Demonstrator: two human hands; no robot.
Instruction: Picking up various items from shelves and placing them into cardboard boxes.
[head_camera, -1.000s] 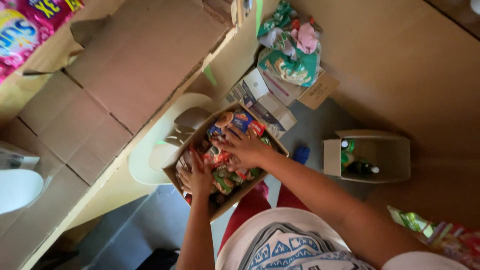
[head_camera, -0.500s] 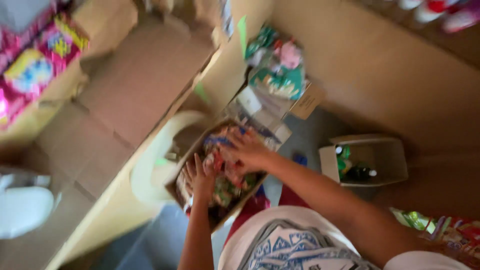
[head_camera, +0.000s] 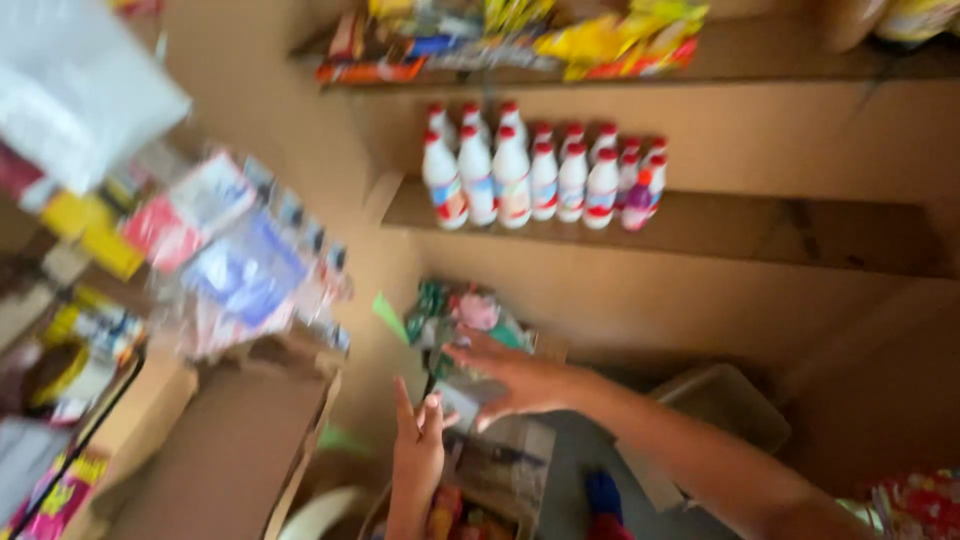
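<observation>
The right hand (head_camera: 515, 378) was spread, fingers extended, holding nothing visible. The left hand (head_camera: 418, 450) was raised flat, fingers together, also empty. The green-and-pink packet bundle (head_camera: 465, 312) lay just above the right hand, which was the nearer one. Blur hid the bundle's long axis. White bottles (head_camera: 540, 180) stood on the shelf (head_camera: 780, 230) well above the bundle.

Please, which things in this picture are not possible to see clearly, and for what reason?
Head view:
- Left hand: motion blur; whether it holds anything, cannot tell.
- Right hand: blurred against the green and pink crumpled packets; contact unclear.
- White plastic bottles with red caps: labels blurred.
- Open cardboard box of packets: cut off by bottom edge.
</observation>
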